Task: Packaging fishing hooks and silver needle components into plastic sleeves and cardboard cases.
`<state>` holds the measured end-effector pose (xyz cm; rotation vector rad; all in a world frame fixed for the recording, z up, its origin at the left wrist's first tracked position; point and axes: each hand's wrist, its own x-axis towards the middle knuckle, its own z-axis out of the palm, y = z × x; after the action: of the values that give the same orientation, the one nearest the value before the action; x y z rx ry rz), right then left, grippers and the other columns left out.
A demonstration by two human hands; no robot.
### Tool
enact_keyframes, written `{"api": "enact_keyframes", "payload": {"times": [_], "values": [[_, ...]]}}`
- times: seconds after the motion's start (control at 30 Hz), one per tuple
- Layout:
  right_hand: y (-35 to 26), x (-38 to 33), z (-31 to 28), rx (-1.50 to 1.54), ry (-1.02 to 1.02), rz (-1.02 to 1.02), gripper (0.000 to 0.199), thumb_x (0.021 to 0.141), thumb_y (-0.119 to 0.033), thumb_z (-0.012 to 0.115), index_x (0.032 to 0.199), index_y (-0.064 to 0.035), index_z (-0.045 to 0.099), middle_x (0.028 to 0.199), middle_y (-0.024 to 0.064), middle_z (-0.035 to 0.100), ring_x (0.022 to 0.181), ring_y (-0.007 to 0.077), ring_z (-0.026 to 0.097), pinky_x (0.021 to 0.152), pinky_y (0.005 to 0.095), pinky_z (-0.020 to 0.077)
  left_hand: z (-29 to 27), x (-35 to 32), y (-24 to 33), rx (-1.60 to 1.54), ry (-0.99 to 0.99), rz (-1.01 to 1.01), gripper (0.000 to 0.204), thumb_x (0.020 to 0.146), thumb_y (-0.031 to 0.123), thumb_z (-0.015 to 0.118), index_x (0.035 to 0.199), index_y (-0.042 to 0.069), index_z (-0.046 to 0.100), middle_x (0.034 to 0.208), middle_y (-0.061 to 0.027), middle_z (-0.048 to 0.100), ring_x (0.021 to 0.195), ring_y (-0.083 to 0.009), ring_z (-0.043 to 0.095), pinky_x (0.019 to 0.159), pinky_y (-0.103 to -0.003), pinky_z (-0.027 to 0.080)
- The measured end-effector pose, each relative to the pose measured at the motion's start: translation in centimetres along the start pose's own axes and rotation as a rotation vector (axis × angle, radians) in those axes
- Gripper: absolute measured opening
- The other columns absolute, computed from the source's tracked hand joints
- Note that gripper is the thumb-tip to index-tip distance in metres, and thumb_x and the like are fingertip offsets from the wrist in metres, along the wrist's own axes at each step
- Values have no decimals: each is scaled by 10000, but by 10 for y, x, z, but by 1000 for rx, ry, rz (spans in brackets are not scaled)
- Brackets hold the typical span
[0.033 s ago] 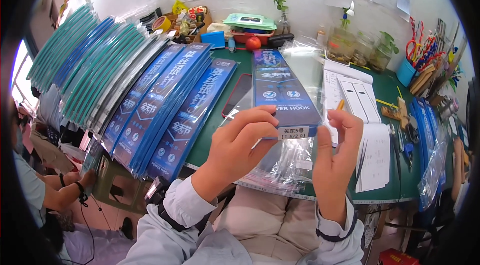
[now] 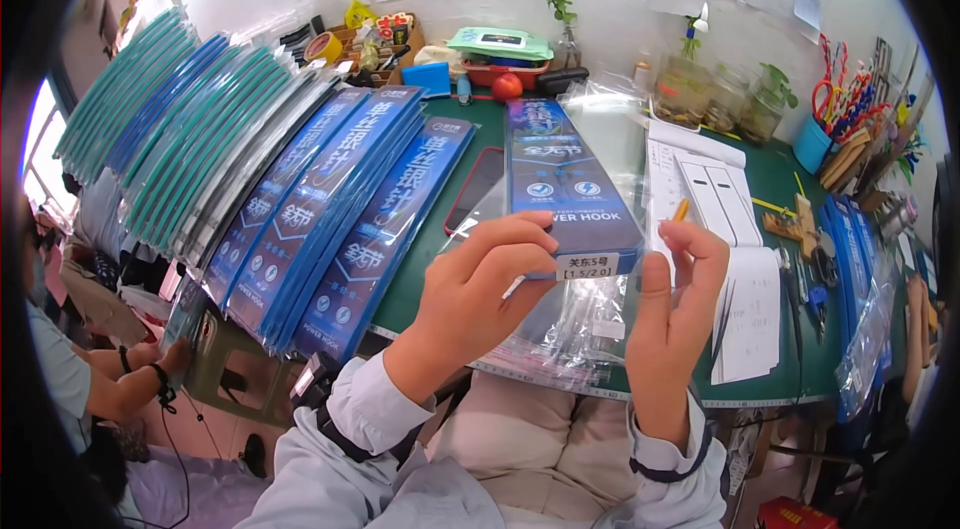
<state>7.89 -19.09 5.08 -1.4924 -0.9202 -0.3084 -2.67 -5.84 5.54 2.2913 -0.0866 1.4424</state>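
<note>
My left hand (image 2: 485, 274) is closed on the near end of a long flat blue box (image 2: 568, 154), with its fingertips on the top face. A white label (image 2: 588, 265) with dark print is on the box's near end face. A small pale tip (image 2: 513, 286) shows beneath the left fingers; its kind cannot be made out. Just right of the box's near corner is my right hand (image 2: 680, 304), thumb and bent fingers apart. A thin yellow tip (image 2: 682, 210) shows above its fingertips; I cannot tell whether the hand holds it. Clear plastic sleeves (image 2: 575, 329) lie under the box.
Stacked blue boxes (image 2: 325, 189) and green-edged packs (image 2: 190, 129) fill the left. Papers (image 2: 750, 299), pliers (image 2: 818, 299) and more wrapped blue boxes (image 2: 855, 269) lie right. A red-edged phone (image 2: 478, 191) is near the middle. Another person's arm (image 2: 110, 384) is at far left.
My right hand has shifted very slightly right, its thumb a little farther from the box's corner. The left hand and box are nearly still.
</note>
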Motion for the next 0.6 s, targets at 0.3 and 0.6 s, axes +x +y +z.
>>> {"api": "enact_keyframes", "payload": {"times": [0.3, 0.6], "values": [[-7, -12, 34, 9, 34, -26, 596, 760, -195, 747, 1224, 7, 432, 1167, 167, 471, 1059, 278, 484, 911, 366, 391, 7, -10, -4, -49, -22, -14, 407, 651, -41, 774, 933, 68, 500, 956, -115, 589, 980, -304, 630, 833, -370, 532], [5, -11, 25, 250, 6, 101, 606, 807, -195, 705, 1285, 23, 405, 1205, 164, 489, 1097, 256, 488, 955, 358, 371, 11, -14, -3, -55, 14, -54, 397, 630, -23, 769, 932, 92, 539, 967, -69, 618, 981, -245, 636, 737, -310, 533]]}}
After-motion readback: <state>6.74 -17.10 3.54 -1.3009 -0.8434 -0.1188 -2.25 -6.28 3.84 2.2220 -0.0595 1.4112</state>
